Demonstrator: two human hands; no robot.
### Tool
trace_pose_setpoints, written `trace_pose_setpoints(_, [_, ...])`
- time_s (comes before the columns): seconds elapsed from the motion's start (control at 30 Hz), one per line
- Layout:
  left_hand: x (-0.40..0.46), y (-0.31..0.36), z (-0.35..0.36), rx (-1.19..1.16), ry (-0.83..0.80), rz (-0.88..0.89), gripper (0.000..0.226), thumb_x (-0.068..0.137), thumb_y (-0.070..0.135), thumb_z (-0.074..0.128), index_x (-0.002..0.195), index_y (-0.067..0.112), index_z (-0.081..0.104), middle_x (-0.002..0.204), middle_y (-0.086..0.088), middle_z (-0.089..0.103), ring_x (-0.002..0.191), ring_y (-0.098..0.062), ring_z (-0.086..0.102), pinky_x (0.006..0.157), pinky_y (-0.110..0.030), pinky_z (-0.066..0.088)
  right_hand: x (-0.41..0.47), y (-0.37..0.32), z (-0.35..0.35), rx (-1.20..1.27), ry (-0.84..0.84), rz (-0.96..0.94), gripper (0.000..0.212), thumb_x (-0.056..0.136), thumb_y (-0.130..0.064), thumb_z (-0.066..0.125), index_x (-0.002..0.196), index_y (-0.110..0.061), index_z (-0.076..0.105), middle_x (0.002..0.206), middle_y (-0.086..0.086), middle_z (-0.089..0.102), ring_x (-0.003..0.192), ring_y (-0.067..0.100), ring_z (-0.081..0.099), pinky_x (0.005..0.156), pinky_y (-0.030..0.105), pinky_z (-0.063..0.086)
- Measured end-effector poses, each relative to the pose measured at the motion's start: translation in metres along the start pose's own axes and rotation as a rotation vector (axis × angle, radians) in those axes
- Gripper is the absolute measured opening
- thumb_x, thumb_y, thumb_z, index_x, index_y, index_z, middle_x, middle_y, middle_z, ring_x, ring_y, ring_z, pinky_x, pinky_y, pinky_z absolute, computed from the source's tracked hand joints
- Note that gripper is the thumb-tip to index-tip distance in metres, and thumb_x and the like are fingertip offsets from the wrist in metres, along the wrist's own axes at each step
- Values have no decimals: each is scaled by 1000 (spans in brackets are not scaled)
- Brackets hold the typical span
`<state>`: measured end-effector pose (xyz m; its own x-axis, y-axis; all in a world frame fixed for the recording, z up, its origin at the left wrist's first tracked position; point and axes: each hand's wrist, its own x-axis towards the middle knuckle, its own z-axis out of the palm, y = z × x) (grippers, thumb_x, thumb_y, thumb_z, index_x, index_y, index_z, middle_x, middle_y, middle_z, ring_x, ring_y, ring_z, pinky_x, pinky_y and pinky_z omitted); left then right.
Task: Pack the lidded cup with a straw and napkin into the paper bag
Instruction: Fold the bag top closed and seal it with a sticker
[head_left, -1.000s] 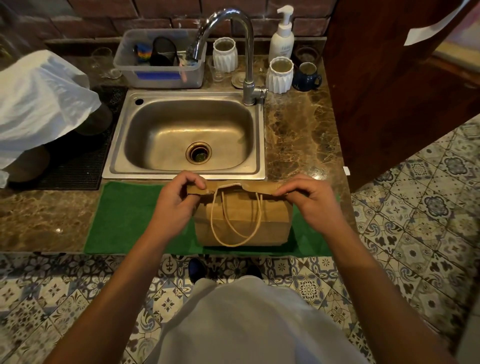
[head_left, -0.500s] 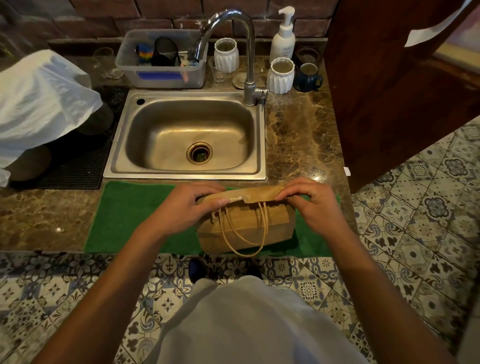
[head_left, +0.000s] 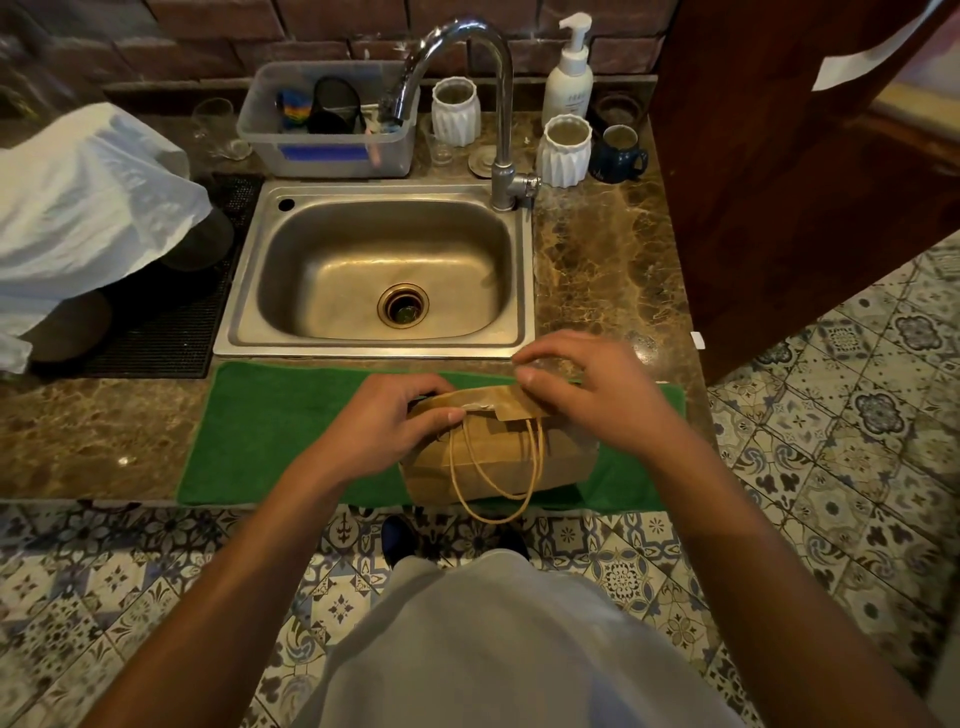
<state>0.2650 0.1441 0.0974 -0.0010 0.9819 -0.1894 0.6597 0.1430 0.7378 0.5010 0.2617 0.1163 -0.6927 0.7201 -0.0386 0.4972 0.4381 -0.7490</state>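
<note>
Since the earlier frame, the right hand (head_left: 597, 395) has shifted inward along the folded top and the brown paper bag (head_left: 498, 457) has tilted slightly. Head view: bag sits on the green towel mat (head_left: 280, 431) at the brown marble desk (head_left: 608, 270) front edge, just before the steel sink (head_left: 374, 270). Left hand (head_left: 384, 421) pinches the fold's left end, thumb on top. Right hand's grip curls over the fold's right end, pinching it. Twine handles (head_left: 493, 467) hang down the bag's near face. Cup, straw, napkin not visible.

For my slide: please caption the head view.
Both hands, left hand and right hand, fold the paper bag top shut.
</note>
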Motion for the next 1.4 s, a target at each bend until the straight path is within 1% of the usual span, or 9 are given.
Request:
trace_pose_setpoints(0.13, [-3, 3, 0, 55, 34, 62, 42, 87, 52, 63, 111, 19, 75, 111, -2, 75, 103, -19, 67, 88, -49, 55, 6, -9, 9, -209, -206, 10, 34, 90, -56, 63, 114, -36, 74, 106, -12, 77, 95, 11, 68, 84, 41, 57])
trace_pose_setpoints(0.23, [-7, 4, 2, 77, 34, 88, 50, 85, 56, 57, 109, 17, 76, 110, -3, 75, 104, -20, 68, 89, -47, 55, 6, -15, 17, -259, -217, -12, 23, 93, -46, 65, 110, -34, 75, 101, -9, 77, 92, 17, 68, 81, 41, 56])
trace_pose_setpoints(0.4, [-6, 1, 1, 112, -18, 66, 35, 90, 50, 60, 107, 23, 75, 92, 7, 74, 82, -12, 67, 72, -44, 55, 6, -19, 21, -344, -161, -27, 20, 94, -44, 66, 107, -33, 76, 95, -8, 78, 89, 19, 68, 78, 39, 56])
trace_pose_setpoints(0.67, [7, 13, 0, 236, -159, 98, 56, 89, 70, 43, 107, 27, 73, 98, 11, 70, 84, -8, 63, 74, -39, 54, -1, -19, 25, -300, -113, -11, 23, 90, -49, 67, 104, -34, 77, 91, -10, 76, 87, 16, 67, 77, 39, 56])
trace_pose_setpoints(0.8, [11, 17, 3, 285, -138, 156, 42, 94, 54, 47, 106, 24, 73, 96, 7, 72, 84, -13, 64, 74, -42, 54, -5, -22, 26, -326, -114, -43, 24, 92, -48, 66, 104, -31, 76, 96, -8, 73, 93, 17, 65, 79, 38, 54])
trace_pose_setpoints(0.97, [10, 17, 10, 319, -128, 186, 50, 92, 61, 38, 102, 24, 71, 92, 6, 70, 85, -14, 62, 72, -40, 51, -3, -24, 31, -413, -208, -84, 25, 96, -45, 62, 107, -26, 73, 103, -3, 69, 101, 20, 61, 82, 36, 47])
trace_pose_setpoints(1.17, [5, 8, 5, 328, -61, 103, 37, 91, 59, 58, 105, 28, 72, 96, 6, 75, 84, -14, 66, 74, -37, 53, -2, -21, 24, -381, -197, -104, 23, 94, -45, 64, 104, -28, 75, 99, -8, 71, 98, 18, 61, 79, 33, 45])
trace_pose_setpoints(1.27, [3, 3, 3, 294, -44, 92, 47, 87, 63, 53, 109, 28, 75, 92, 5, 78, 78, -13, 68, 71, -39, 56, -2, -15, 20, -329, -182, -77, 25, 92, -48, 66, 103, -29, 76, 100, -10, 73, 98, 17, 62, 81, 35, 50])
trace_pose_setpoints(1.4, [-3, -9, -3, 173, -5, 83, 45, 86, 61, 57, 106, 26, 77, 105, 0, 79, 95, -18, 72, 82, -45, 58, -5, -3, 8, -311, -157, -4, 31, 89, -58, 61, 99, -32, 75, 96, -14, 72, 97, 13, 60, 83, 42, 54])
